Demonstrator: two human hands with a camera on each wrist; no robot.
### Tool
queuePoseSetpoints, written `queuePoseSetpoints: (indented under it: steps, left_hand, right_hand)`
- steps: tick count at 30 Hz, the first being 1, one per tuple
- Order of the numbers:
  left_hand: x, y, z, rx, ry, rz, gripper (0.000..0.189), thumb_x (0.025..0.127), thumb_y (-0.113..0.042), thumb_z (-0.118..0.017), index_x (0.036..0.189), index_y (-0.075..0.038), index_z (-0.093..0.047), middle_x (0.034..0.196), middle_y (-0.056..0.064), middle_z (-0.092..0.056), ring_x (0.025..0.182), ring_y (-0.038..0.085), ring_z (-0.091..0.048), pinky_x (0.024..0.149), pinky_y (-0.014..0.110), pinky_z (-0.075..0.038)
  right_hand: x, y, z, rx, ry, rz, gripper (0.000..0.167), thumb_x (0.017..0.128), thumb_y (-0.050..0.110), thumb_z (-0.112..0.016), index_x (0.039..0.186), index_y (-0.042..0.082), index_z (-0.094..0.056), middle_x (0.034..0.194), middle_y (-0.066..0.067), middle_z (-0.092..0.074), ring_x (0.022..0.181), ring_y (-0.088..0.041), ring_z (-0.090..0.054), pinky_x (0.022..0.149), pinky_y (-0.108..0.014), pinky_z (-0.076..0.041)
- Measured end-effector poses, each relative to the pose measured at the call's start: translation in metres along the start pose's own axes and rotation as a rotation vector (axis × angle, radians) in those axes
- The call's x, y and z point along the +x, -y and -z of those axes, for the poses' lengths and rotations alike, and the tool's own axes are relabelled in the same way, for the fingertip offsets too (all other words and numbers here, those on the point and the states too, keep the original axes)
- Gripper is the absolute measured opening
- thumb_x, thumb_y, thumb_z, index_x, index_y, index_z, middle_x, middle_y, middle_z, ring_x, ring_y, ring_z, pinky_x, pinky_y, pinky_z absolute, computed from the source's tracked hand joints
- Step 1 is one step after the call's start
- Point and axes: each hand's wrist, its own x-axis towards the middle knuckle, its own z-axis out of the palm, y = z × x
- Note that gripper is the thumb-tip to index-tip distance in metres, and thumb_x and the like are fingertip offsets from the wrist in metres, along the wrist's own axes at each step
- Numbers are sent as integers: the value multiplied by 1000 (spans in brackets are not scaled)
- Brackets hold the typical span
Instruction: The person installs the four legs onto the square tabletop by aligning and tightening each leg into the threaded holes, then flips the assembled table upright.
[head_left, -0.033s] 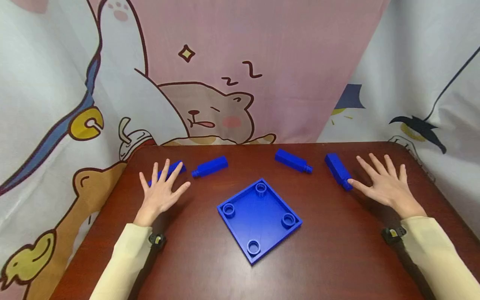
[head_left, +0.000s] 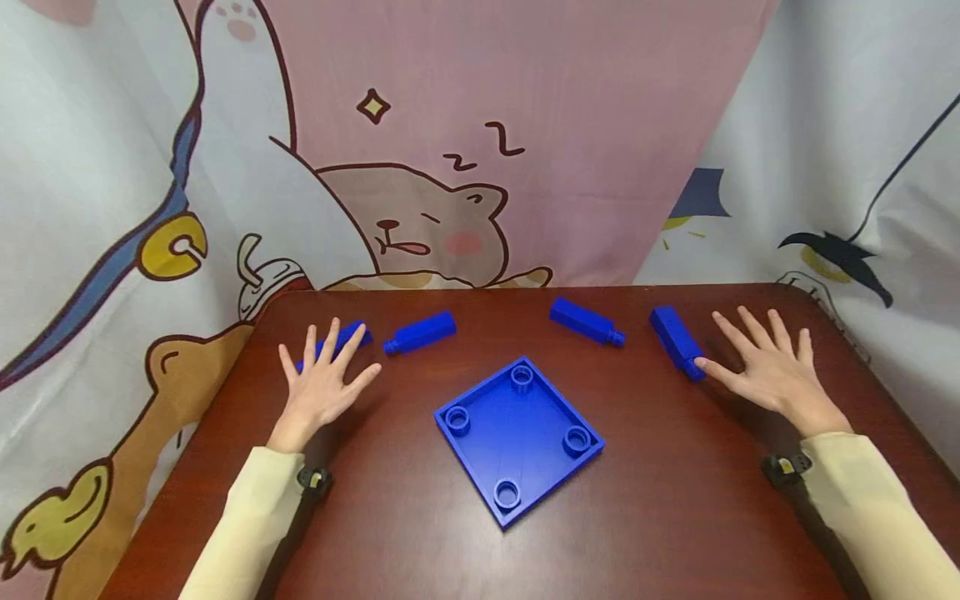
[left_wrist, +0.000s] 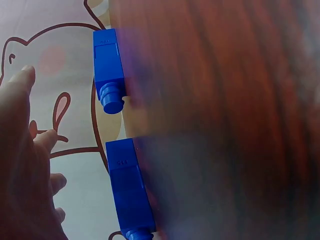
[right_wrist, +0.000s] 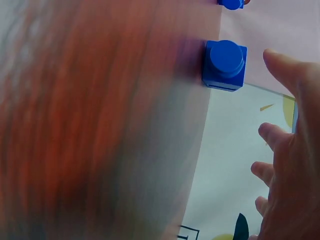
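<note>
A square blue panel (head_left: 517,433) with a raised rim and round sockets in its corners lies turned like a diamond on the table. My left hand (head_left: 318,392), fingers spread, hovers in front of a blue leg-like block (head_left: 356,335), partly hiding it. Beside that lies a second block (head_left: 422,333) with a round peg end. My right hand (head_left: 772,375) is spread near a third block (head_left: 675,337); its thumb overlaps the peg end in the head view, but the right wrist view shows the hand (right_wrist: 292,145) apart from the block (right_wrist: 225,65). Neither hand holds anything.
Another blue block (head_left: 585,321) lies at the back, right of centre. A brown wooden table (head_left: 637,525) carries everything. Behind and beside it hangs a cloth (head_left: 600,125) printed with cartoon animals. Dark straps with small devices (head_left: 313,481) sit at both wrists.
</note>
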Motion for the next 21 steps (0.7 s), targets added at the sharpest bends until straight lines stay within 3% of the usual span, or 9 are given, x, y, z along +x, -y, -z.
queuePoseSetpoints:
  steps: [12,17,21]
  left_hand:
    - [0,-8,0,-25,25,-3,78,91,-70,-35,156,-30,-16,161,9,1,143,37,16,99,64,24]
    - [3,-13,0,-34,15,-22,79,91,-70,-36,156,-29,-19,161,10,-2,143,37,14,99,63,24]
    - [8,-22,-1,-39,9,-49,78,91,-70,-37,155,-31,-19,161,11,-6,144,35,13,101,65,20]
  right_hand:
    - [5,2,1,-6,2,-3,87,91,60,-50,157,18,-10,157,-25,-6,139,-43,21,100,-62,23]
    - [8,4,2,12,-16,-2,87,91,59,-51,157,18,-9,158,-23,-3,140,-42,21,102,-61,22]
    - [9,7,2,43,-27,8,84,92,56,-52,156,18,-14,157,-24,-10,140,-44,17,105,-64,15]
